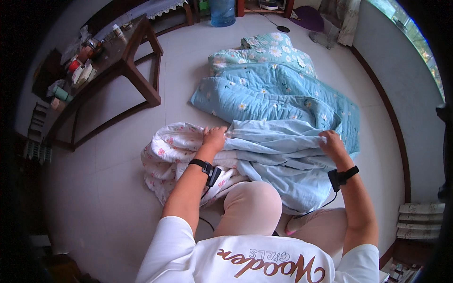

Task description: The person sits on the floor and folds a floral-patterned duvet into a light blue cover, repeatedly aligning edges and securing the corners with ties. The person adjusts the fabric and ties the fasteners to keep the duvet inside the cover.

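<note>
My left hand [215, 137] is closed on the fold where a light blue bed cover [278, 134] meets a white quilt with pink flowers [177, 141]. Farther right, my right hand [333, 144] grips the right end of the same cover, so its upper edge stretches between both fists. The cover's lower part lies rumpled on the floor in front of my knees. Whether the cover and the white quilt are joined, I cannot tell. Just beyond lies a folded blue quilt with daisies [264, 87], and behind it a green-blue floral quilt [271, 47].
A dark wooden table [137, 78] with jars and packets stands at the left. At the back are a blue water jug [222, 13] and a purple round object [307, 19]. A wall with dark skirting [384, 108] runs along the right.
</note>
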The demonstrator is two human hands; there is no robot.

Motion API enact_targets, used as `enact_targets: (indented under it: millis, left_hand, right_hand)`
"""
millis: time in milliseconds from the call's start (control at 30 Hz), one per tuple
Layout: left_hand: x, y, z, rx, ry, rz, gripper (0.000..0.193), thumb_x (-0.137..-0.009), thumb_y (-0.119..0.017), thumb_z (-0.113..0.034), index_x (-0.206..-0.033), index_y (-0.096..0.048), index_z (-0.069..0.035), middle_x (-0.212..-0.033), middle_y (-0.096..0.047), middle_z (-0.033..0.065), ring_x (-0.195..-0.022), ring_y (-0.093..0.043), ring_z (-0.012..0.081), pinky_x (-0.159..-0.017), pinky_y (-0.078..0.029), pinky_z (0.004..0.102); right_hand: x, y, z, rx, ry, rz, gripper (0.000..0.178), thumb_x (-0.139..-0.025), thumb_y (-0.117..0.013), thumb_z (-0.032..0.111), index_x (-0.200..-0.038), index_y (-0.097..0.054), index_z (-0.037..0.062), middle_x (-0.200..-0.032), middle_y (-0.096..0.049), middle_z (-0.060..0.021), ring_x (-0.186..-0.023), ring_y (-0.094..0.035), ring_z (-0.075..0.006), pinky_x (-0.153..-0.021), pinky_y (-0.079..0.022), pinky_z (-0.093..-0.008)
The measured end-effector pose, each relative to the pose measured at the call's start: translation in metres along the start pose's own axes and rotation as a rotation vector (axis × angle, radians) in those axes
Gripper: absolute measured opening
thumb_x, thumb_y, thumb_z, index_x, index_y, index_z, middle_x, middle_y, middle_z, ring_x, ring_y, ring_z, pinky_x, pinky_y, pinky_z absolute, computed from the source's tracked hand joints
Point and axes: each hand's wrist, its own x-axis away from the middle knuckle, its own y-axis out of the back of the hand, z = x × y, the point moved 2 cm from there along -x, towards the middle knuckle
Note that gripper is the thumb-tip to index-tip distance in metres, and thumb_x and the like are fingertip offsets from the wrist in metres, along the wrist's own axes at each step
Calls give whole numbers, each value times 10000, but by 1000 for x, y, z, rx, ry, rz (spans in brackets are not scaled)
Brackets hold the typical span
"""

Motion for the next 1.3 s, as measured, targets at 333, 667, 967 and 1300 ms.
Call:
enact_targets:
  millis: [333, 667, 967, 1300]
  left_hand:
    - [14, 75, -56, 328, -226, -140, 270, -977, -507, -258, -975, -648, -27, -1038, -630, 217, -985, -623, 421, -847, -497, 509]
    - [65, 237, -263, 408, -570, -306, 290, -922, -589, -283, -987, -676, -14, -978, -703, 207, -949, -683, 374, -832, -533, 461]
    - [76, 227, -273, 728, -622, 190, 245, -886, -587, -201, -936, -664, 26, -788, -671, 119, -700, -630, 185, -648, -500, 337]
    - [88, 209, -315, 1174, -434, 400, 192, -964, -554, -173, -985, -604, 12, -800, -621, 29, -690, -551, 81, -630, -454, 239]
  right_hand:
    - [16, 44, 114, -533, 280, 129, 261, -873, -627, 55, -1130, -659, 30, -1075, -682, -150, -977, -674, -271, -844, -525, -366]
    - [41, 118, 161, -1119, 376, -257, 279, -1020, -550, 179, -1241, -581, 13, -1013, -657, -17, -859, -620, -92, -759, -493, -259]
    - [70, 111, 124, -1483, 280, -47, 140, -1004, -570, 153, -1051, -626, 33, -977, -654, -40, -864, -635, -121, -769, -546, -287]
    - [83, 121, 95, -1676, 117, -174, 114, -1002, -562, 145, -1034, -570, 36, -915, -650, -34, -763, -625, -92, -695, -531, -245]
